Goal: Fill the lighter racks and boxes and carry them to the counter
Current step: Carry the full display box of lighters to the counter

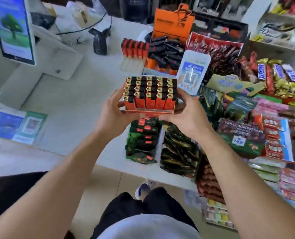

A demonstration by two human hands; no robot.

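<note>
Gripping w/ both: your left hand curls round the full lighter rack's left side, right hand clamps its right, rack held above the counter. Keep it level, set down on bare white surface, no tipping.

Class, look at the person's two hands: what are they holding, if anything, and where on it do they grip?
Both hands hold the full lighter rack: left hand on its left side, right hand on its right side and front bottom edge.
</note>
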